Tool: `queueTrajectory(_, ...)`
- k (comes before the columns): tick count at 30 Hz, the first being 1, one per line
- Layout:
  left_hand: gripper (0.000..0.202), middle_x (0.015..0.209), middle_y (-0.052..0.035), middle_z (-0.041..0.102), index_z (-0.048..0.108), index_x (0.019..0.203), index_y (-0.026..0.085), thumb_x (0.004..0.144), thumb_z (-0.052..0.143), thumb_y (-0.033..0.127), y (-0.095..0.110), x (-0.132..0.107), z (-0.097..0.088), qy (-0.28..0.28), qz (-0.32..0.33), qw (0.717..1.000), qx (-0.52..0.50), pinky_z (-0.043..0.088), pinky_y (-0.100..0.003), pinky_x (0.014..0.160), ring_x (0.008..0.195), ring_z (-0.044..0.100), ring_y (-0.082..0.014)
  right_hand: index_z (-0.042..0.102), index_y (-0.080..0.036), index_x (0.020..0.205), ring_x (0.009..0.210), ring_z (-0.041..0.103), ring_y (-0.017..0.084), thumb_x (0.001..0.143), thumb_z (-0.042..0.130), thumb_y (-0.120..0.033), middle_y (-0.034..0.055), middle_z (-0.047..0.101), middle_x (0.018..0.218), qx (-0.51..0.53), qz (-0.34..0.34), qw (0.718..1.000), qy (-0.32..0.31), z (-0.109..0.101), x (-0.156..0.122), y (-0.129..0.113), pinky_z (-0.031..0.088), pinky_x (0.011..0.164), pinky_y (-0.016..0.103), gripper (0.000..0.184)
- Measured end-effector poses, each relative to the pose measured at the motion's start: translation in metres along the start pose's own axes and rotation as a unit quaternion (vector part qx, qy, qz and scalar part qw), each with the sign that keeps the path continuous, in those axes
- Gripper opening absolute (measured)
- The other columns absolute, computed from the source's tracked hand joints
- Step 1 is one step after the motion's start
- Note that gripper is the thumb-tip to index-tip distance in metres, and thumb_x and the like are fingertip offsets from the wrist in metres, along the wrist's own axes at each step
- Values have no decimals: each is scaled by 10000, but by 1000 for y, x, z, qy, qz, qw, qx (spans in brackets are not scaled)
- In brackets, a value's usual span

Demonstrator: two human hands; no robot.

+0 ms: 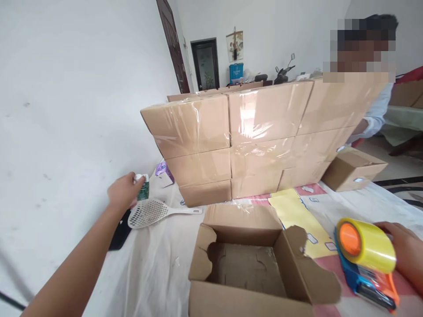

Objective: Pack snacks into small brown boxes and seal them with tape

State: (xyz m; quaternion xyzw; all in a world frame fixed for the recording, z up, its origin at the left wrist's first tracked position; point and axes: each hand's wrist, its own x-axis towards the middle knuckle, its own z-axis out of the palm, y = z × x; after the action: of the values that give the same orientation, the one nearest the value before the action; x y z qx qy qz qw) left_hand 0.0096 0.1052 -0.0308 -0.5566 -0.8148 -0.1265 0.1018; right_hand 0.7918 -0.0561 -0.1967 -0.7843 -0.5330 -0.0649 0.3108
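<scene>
At the left by the wall, my left hand is closed on a small green-and-white container, partly hidden by the fingers. Just below it lies a white slotted skimmer, its handle pointing right. An open cardboard box stands in the front middle, flaps spread and nothing inside. On the right, my right hand is at the back of a blue-and-orange tape dispenser with a wide yellow tape roll. Its fingers are partly hidden behind the roll and seem wrapped round the dispenser.
Taped cardboard boxes form a wall across the table. A smaller carton stands at their right end. A purple box and a black flat object lie near the wall. Behind the boxes is another person.
</scene>
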Motion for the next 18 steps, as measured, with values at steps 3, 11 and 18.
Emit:
queueTrajectory(3,522,741,-52,601,582,809,199,916,366,661,4,-48,-60,70,12,997,-21,384,-329,642,769,606,-234,590,-316,922,838,653,362,757,559,-413,193,621,997,63,76,992,85,-8,-8,-20,536,749,530,193)
queueTrajectory(11,422,665,4,424,535,752,234,908,473,620,71,-199,-156,251,114,930,-242,352,-324,626,602,438,-155,607,-250,931,1037,648,341,887,572,-317,135,644,1000,298,5,912,281,-115,-67,-138,542,932,516,88)
queueTrajectory(18,484,603,-28,503,571,660,219,922,435,604,169,-321,-141,228,270,876,-329,418,-317,631,596,520,-162,275,-393,1494,1317,500,347,839,698,-566,29,486,1470,361,-349,852,-149,-163,-148,-291,451,1069,596,798)
